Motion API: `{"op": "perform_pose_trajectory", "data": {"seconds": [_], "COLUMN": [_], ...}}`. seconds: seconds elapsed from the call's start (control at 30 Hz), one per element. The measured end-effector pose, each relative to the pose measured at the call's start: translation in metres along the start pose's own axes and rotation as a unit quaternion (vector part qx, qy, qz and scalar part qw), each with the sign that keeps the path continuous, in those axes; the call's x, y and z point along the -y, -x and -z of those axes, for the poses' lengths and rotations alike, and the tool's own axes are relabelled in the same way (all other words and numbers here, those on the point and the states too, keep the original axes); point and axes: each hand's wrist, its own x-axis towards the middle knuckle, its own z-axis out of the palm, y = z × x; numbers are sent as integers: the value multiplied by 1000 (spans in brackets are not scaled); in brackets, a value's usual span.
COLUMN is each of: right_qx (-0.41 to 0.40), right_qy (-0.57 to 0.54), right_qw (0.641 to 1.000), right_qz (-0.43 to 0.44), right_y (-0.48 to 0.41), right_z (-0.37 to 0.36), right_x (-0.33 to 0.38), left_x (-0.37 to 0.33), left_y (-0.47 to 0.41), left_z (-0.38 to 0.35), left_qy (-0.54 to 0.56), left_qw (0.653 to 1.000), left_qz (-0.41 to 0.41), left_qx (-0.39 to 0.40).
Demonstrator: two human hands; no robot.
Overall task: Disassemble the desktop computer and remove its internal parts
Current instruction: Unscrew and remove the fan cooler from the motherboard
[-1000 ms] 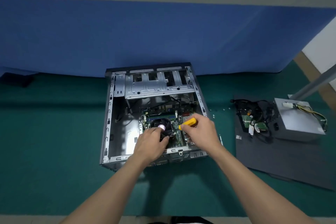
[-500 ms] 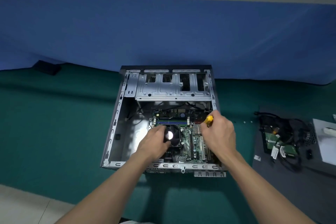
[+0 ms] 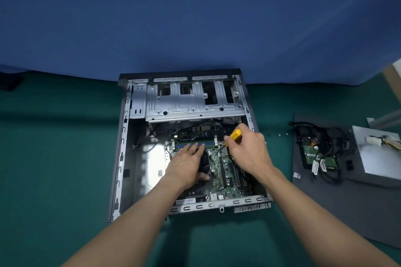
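Computer case (image 3: 122, 147), open side up, long axis front to back; sticker (image 3: 185, 201) unreadable. Left hand (image 3: 186, 165) flat on fan (image 3: 205, 163), fingers straight; right hand (image 3: 249, 154) pinching yellow screwdriver (image 3: 235, 134).

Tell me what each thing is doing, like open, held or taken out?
Computer case: lying flat, open.
Green board: inside the case.
Screwdriver: held, tip down at the board.
Right hand: grips the screwdriver.
Left hand: flat on the black fan.
Power box: out, on the grey mat.
Hard drive: out, beside the power box.
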Motion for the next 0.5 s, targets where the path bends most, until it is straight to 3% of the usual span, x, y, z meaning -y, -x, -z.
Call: {"op": "perform_pose_trajectory", "data": {"seconds": [0.5], "right_qx": [37], "right_qy": [23], "right_qw": [999], "right_qz": [12], "right_y": [-6], "right_z": [-11], "right_x": [11], "left_x": [-3], "left_y": [-10], "left_z": [-1], "left_qy": [35], "left_qw": [999], "left_qz": [19], "left_qx": [11]}}
